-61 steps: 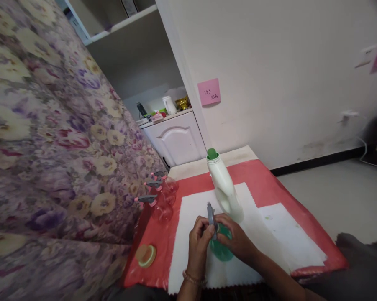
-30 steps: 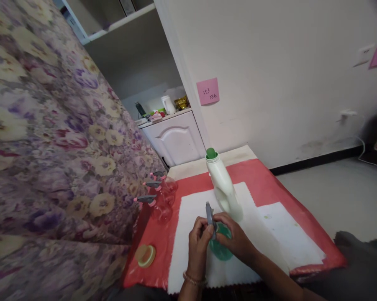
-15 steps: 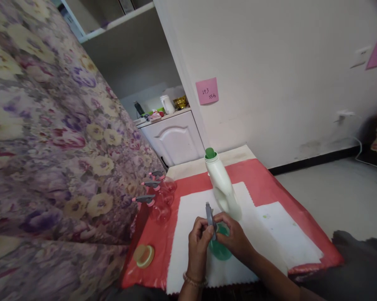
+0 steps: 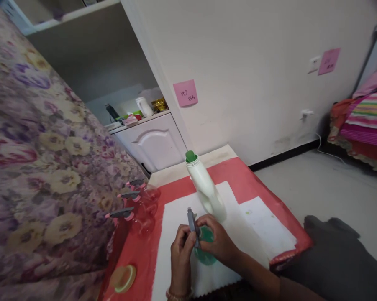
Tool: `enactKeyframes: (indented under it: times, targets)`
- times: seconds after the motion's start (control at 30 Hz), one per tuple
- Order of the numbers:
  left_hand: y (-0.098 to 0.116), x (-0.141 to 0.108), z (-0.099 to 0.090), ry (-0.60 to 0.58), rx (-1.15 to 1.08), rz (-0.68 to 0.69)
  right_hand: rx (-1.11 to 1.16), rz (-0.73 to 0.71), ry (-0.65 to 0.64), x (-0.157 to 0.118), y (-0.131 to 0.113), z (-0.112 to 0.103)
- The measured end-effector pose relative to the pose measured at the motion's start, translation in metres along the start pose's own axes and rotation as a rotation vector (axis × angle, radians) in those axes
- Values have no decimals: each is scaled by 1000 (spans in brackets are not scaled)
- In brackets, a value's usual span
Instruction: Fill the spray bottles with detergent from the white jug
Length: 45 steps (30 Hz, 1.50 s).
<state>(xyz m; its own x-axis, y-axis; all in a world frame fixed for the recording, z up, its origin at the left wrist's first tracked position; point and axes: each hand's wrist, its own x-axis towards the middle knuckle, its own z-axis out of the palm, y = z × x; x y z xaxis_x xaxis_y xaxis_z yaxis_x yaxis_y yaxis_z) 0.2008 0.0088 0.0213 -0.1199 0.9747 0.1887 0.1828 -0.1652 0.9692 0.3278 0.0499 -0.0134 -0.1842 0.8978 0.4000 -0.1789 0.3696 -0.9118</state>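
Note:
A green spray bottle (image 4: 206, 256) stands on the white cloth (image 4: 166, 251), its grey spray head (image 4: 193, 225) on top. My left hand (image 4: 182, 251) has its thumb and fingers closed on the spray head from the left. My right hand (image 4: 218, 240) pinches around the bottle's neck from the right, and its fingers hide the collar. Just behind my hands stands a tall pale green jug (image 4: 205, 184) with a green piece (image 4: 191, 156) in its open mouth. A round yellow-green cap (image 4: 125, 279) lies on the red covering at the front left.
Several clear spray bottles (image 4: 142, 221) with grey and pink heads stand at the table's left, beside the floral curtain (image 4: 50, 167). White paper (image 4: 266, 225) lies on the red cover (image 4: 247, 179) at the right. A cabinet (image 4: 157, 142) and wall are behind.
The camera view has turned to the right, so the table and objects appear farther left and a bed shows at the right. Both hands keep their hold on the spray bottle.

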Motion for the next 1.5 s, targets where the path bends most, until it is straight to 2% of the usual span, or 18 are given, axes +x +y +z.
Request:
enactKeyframes:
  times: [0.1, 0.27, 0.47, 0.63, 0.73, 0.87, 0.97, 1.13, 1.3, 1.5]
  targets:
    - [-4, 1, -2, -8, 2, -4, -14, -28, -76, 1, -1, -1]
    - [-3, -1, -1, -1, 4, -1, -7, -1, 6, 1, 2, -1]
    - [5, -1, 5, 58, -18, -3, -22, -6, -79, 1, 2, -3]
    - [0, -1, 2, 14, -5, 12, -13, 73, 32, -2, 2, 2]
    - [-1, -2, 2, 26, -1, 10, -21, 78, 61, -4, 3, 4]
    - [0, -3, 5, 74, -14, -4, -24, -16, -23, -4, 1, 1]
    - [2, -3, 6, 73, -14, 3, -32, -33, -89, -2, -2, -2]
    - [6, -3, 7, 97, -8, 27, -87, -11, -68, -1, -4, 0]
    - [3, -2, 5, 100, -10, 31, -142, 3, 18, -18, 5, 0]
    - [-10, -7, -10, 77, -18, 22, -289, 49, 114, -50, 25, -6]
